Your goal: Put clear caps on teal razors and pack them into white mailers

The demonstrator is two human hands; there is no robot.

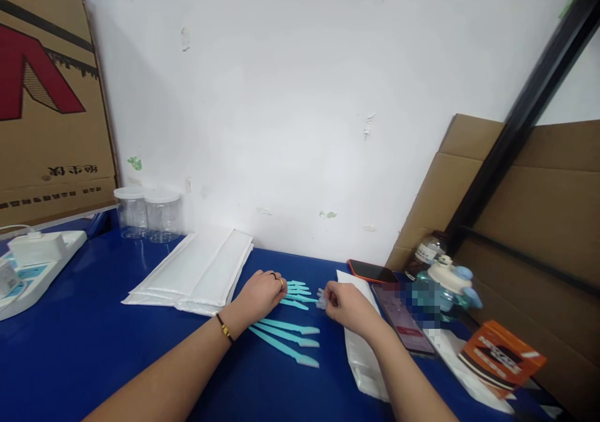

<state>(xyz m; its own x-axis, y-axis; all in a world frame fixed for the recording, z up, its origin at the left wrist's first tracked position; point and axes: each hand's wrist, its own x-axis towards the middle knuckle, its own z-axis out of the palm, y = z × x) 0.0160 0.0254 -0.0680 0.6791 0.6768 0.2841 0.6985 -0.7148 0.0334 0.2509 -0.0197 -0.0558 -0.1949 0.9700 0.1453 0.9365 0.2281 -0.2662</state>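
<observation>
Several turquoise eyebrow razors [285, 326] lie fanned out on the blue table, blades to the right. Behind them, more razors [296, 289] lie closer together, their handles partly hidden by my left hand [263, 294]. That hand is closed, with one turquoise razor [302, 298] reaching out from its fingertips to the right. A small pile of clear plastic caps [321, 299] sits just beyond this razor's tip. My right hand [349, 306] is pinched at the pile's right side; it seems to hold a clear cap, mostly hidden by the fingers.
White padded mailers [197, 272] are stacked at left, and another white packet [363, 359] lies under my right forearm. Two phones [405, 319] [372, 271], a teal bottle [445, 287] and an orange pouch [501, 356] stand right. Clear jars [162, 217] and a power strip [60, 253] are left.
</observation>
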